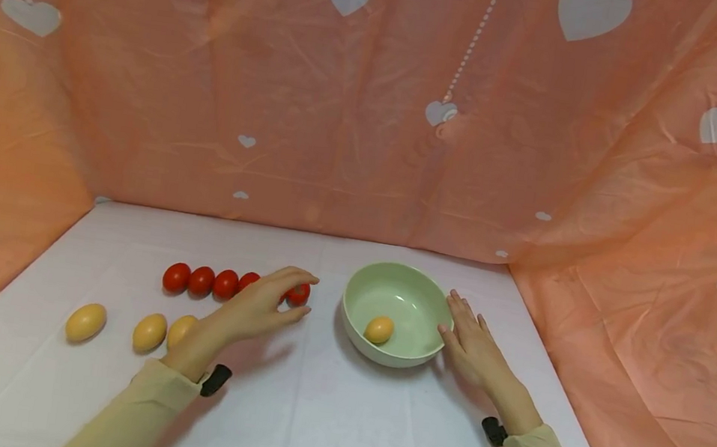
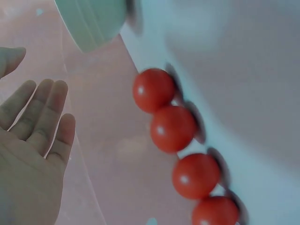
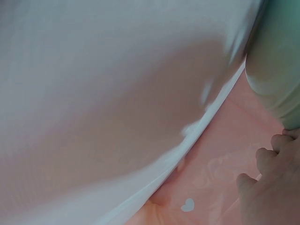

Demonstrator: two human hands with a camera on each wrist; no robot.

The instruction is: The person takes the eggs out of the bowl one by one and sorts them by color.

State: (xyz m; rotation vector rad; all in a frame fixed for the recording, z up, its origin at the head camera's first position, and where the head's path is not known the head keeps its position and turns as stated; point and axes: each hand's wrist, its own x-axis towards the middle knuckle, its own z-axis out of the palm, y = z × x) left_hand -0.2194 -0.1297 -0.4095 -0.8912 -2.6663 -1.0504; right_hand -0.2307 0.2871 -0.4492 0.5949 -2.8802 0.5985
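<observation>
My left hand hovers over the right part of a row of red tomatoes. Its fingers are extended and nothing is in them, as the open palm in the left wrist view also shows. To the right stands a light green bowl with one yellow lemon lying inside. Against the bowl's right side rests my right hand, fingers straight and fingertips right at the rim. In the right wrist view, its knuckles appear beside the bowl's outer wall.
Several lemons lie at the front left of the white tablecloth: one stands apart, another is further right, and a third is partly behind my left forearm. A pink curtain with hearts encloses the back and sides.
</observation>
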